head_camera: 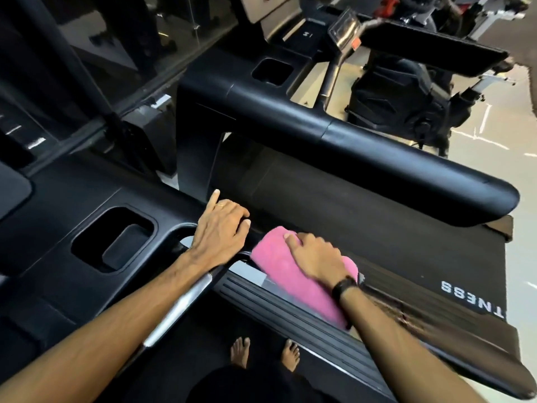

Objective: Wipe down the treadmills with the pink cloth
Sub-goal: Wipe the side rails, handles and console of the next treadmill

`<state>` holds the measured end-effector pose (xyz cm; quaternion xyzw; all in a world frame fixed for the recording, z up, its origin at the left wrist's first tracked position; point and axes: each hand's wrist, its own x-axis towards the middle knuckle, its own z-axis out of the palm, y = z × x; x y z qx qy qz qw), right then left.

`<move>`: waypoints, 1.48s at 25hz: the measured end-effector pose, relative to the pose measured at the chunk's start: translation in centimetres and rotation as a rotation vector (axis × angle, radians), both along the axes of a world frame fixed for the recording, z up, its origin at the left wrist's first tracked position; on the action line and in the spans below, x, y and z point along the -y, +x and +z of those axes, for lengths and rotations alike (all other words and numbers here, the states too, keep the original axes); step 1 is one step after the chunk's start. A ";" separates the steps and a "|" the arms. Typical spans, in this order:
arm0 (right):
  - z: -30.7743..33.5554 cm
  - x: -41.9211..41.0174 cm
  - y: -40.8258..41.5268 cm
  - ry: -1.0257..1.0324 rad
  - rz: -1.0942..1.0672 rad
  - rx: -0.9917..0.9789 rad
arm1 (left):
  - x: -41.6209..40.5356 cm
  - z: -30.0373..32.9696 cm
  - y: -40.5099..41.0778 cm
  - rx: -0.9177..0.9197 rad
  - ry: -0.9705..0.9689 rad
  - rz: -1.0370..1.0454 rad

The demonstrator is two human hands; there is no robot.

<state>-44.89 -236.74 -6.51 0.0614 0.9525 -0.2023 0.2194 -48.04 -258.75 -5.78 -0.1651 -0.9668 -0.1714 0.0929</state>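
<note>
1. A person leaned over a black treadmill, both bare arms reaching forward from the bottom of the head view.
2. The right hand lay on top of the pink cloth, fingers curled down into the fabric, its grip closed on the cloth and pressing it against the near handrail of the treadmill.
3. The cloth draped over that rail, its lower end hanging toward the ribbed side step below.
4. A dark wristband circled the right wrist.
5. The left hand rested just beside the cloth on the same rail where it met the console, fingers curled over the edge, its grip closed on the rail; the index finger pointed forward and a ring showed on one finger.
6. The far handrail ran diagonally across the frame above the dark running belt.
7. White lettering appeared upside down on the belt's right end.
8. A recessed cup holder sat in the console to the left of the left hand.
9. A silver upright bar passed beneath the left forearm.
10. Two bare feet stood on the dark floor beside the machine.
</note>
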 end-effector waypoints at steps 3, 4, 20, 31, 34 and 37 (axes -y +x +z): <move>-1.2 -0.9 -4.5 -0.117 -0.046 0.334 | -0.8 -0.2 -1.2 0.024 0.011 -0.074; -1.3 -0.7 -4.6 -0.090 -0.043 0.309 | -0.7 -0.3 -1.7 0.028 0.017 -0.094; -0.1 3.7 -1.0 0.101 0.069 -0.239 | 1.7 -1.5 -4.8 0.093 0.090 -0.155; -1.6 3.9 -6.5 0.054 -0.105 0.162 | 3.3 -1.6 -5.8 0.126 0.115 -0.085; 0.8 5.1 -1.1 0.053 0.098 -0.318 | 2.6 -1.5 -6.4 0.124 0.130 -0.108; 1.3 -0.6 2.8 0.017 0.194 -0.366 | 2.1 -1.4 -6.6 0.091 0.136 -0.130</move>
